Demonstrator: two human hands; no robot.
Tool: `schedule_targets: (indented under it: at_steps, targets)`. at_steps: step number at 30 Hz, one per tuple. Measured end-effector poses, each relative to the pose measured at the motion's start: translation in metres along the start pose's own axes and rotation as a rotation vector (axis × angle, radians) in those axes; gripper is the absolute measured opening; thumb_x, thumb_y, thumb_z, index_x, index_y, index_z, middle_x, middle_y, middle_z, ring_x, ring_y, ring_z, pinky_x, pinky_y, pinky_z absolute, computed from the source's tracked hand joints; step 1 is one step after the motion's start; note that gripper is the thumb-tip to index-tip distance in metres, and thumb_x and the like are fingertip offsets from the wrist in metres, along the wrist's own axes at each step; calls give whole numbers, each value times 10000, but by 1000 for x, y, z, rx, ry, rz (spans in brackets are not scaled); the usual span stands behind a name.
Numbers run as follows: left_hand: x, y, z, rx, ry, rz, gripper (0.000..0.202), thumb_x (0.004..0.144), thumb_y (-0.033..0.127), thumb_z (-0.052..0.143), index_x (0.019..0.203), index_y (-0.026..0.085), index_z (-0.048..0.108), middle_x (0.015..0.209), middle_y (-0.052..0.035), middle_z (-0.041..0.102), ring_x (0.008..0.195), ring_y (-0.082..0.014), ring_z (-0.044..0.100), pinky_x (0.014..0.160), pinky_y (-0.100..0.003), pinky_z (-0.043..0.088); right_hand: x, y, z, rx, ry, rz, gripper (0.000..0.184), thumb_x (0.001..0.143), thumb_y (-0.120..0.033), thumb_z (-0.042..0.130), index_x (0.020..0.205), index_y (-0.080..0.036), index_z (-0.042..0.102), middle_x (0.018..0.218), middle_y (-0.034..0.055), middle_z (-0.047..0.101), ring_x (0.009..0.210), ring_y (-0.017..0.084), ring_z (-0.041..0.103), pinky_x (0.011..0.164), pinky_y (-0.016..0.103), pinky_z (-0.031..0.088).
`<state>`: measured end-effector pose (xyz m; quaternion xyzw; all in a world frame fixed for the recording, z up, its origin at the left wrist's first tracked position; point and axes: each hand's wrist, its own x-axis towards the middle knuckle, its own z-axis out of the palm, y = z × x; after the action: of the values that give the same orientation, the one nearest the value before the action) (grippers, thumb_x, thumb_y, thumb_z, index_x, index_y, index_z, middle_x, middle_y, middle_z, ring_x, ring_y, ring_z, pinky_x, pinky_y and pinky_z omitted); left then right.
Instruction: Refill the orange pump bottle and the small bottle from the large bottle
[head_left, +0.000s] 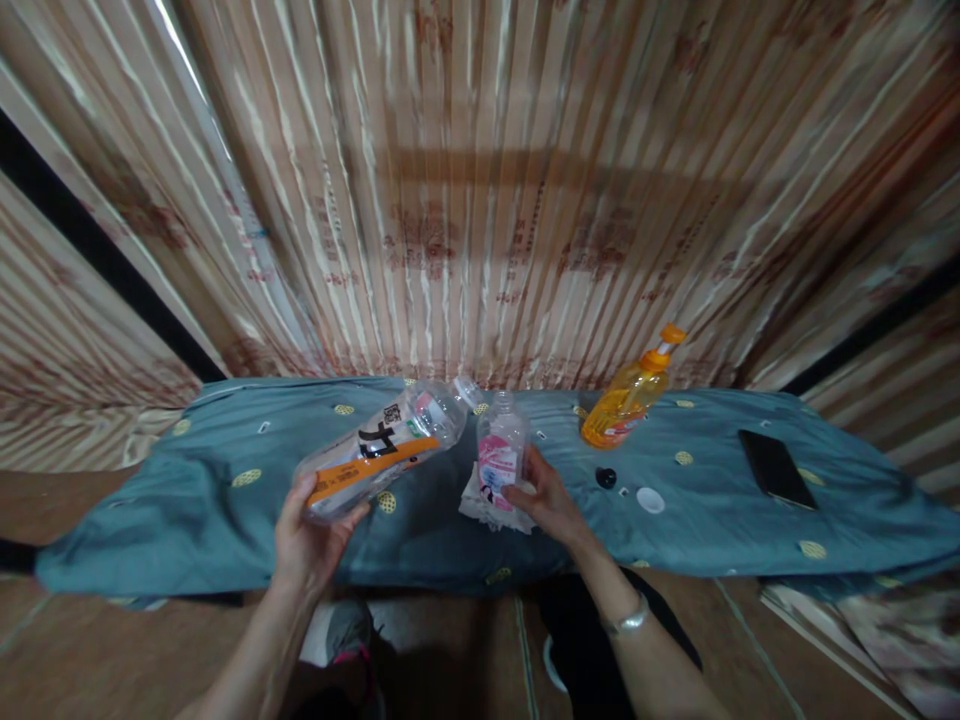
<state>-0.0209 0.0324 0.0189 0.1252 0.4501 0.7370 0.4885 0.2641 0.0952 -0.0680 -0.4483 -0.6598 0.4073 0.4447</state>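
My left hand [311,530] grips the base of a large clear plastic bottle [390,450] with an orange and white label. It is tilted, its uncapped mouth pointing up and right, close to the neck of a smaller bottle. That smaller clear bottle [501,460], with a pink and white label, stands upright with its top open. My right hand [546,495] is wrapped around its lower right side. Under it lies a crumpled white tissue [480,505]. Whether liquid passes between the bottles cannot be made out.
On the teal cloth-covered surface [225,530] stands a pump bottle of orange-yellow liquid [622,405]. Nearby lie a black cap [606,478] and a white round lid [650,500]. A dark phone-like slab [776,468] rests farther right. A patterned curtain [480,200] hangs behind.
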Motion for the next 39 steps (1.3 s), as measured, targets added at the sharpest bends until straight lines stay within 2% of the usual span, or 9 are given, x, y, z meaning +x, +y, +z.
schedule_targets:
  at_steps: [9, 17, 23, 28, 39]
  targets:
    - [8, 1, -2, -1, -10, 62, 323, 549, 285, 801, 845, 202, 703, 784, -3, 770, 655, -210, 722, 470, -308, 617, -3, -17, 0, -172, 37, 59, 489, 714, -261, 691, 1196, -231, 615, 947, 23, 730, 839, 257, 684, 767, 361, 552]
    - [12, 4, -1, 9, -19, 84, 318, 547, 301, 791, 839, 193, 726, 753, -4, 769, 616, -190, 702, 442, -283, 595, -3, -13, 2, -181, 31, 42, 590, 721, -268, 691, 1301, -235, 585, 1077, 48, 737, 970, 284, 693, 865, 390, 538]
    - [11, 8, 0, 15, -26, 109, 365, 518, 311, 817, 846, 175, 729, 772, -28, 782, 637, -202, 713, 461, -280, 603, -3, -17, 2, -195, 42, 64, 547, 708, -264, 686, 1247, -233, 599, 991, 30, 731, 884, 261, 685, 809, 366, 532]
    - [12, 10, -1, 21, -41, 120, 400, 470, 313, 843, 821, 160, 726, 731, -34, 777, 611, -206, 708, 443, -268, 592, -4, -21, 3, -199, 38, 39, 506, 719, -268, 678, 1218, -248, 595, 1004, 23, 729, 881, 251, 677, 797, 351, 526]
    - [16, 12, -3, 33, -77, 171, 433, 488, 330, 843, 876, 176, 729, 756, -27, 776, 632, -197, 706, 456, -237, 559, -4, -20, 3, -184, 42, 40, 527, 718, -270, 668, 1237, -245, 578, 1014, 24, 728, 899, 258, 680, 829, 382, 533]
